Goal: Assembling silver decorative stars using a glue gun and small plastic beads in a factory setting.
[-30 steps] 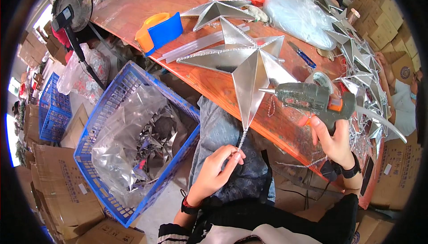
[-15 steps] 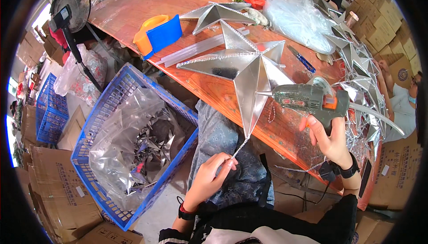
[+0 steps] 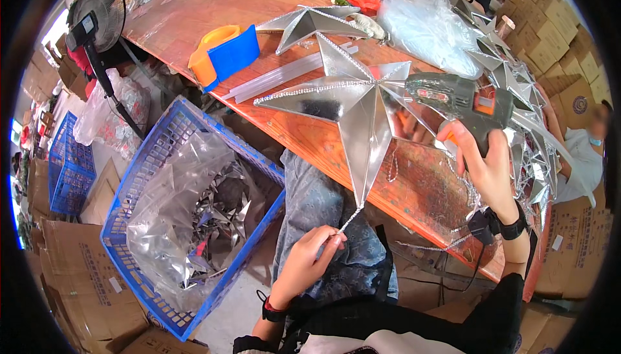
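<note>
Fingers of the left hand are pinched together on a silver bead strip, which runs up to the lower tip of a star. That star sits on the table, its lower point jutting past the edge. Curled round the grip of a glue gun, the right hand holds it with the front end by the star's middle; contact there is unclear. Clear sticks lie just beyond the star, near a blue roll.

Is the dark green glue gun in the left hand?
No, the right hand holds the glue gun, while the left hand pinches a silver beaded strand.
</note>
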A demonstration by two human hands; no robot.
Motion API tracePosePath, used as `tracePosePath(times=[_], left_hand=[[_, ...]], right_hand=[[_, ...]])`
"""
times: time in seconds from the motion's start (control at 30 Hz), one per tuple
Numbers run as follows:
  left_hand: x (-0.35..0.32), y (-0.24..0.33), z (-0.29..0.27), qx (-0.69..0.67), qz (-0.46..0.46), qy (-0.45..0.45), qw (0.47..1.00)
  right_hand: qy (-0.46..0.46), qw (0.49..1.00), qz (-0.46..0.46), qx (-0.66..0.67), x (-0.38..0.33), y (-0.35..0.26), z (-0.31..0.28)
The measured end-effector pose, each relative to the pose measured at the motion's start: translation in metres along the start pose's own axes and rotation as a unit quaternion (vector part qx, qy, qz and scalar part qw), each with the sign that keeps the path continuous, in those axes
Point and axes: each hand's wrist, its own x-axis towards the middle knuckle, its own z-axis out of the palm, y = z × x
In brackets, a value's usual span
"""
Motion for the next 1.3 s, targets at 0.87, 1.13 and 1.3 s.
tracePosePath(times=[0.87, 1.13, 1.3], left_hand=[[0.000, -0.006, 0.002, -0.013, 0.006, -0.017, 1.000], [0.001, -0.007, 0.002, -0.009, 0.008, -0.012, 1.000], [0.001, -0.008, 0.002, -0.009, 0.006, -0.010, 1.000]], right_hand=[[-0.008, 0.997, -0.058, -0.048, 0.001, 0.001, 0.008], [0.000, 0.996, -0.074, -0.057, -0.008, 0.000, 0.006], [-0.022, 0.996, -0.076, -0.040, -0.017, 0.000, 0.005]])
